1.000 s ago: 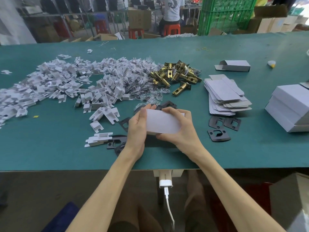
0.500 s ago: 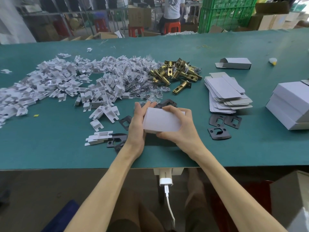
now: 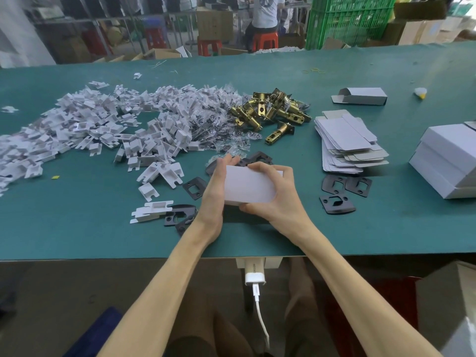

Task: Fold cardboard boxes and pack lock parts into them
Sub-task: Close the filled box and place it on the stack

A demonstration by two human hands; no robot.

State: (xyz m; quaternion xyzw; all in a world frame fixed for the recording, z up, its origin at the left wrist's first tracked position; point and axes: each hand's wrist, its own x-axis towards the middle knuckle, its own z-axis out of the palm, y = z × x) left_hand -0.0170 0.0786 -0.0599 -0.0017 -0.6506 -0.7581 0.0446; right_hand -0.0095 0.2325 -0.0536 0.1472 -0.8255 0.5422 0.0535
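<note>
A small white box (image 3: 249, 186) was held just above the near middle of the green table (image 3: 77, 228). The right hand (image 3: 279, 202) gripped its right end, fingers curled over the far edge and thumb under the near one. The left hand (image 3: 213, 191) pressed flat against its left end, fingers nearly straight, thumb hidden.

Bare green cloth ran from the hands to the near table edge. Black strike plates (image 3: 345, 185) lay just right of the box, more black plates (image 3: 180, 217) by the left wrist, and others behind the box. Beyond lay brass latches (image 3: 273, 110) and, to the left, a wide heap of white plastic inserts (image 3: 90, 127). To the right were flat box blanks (image 3: 345, 143), then stacked closed boxes (image 3: 448, 158) at the edge of view.
</note>
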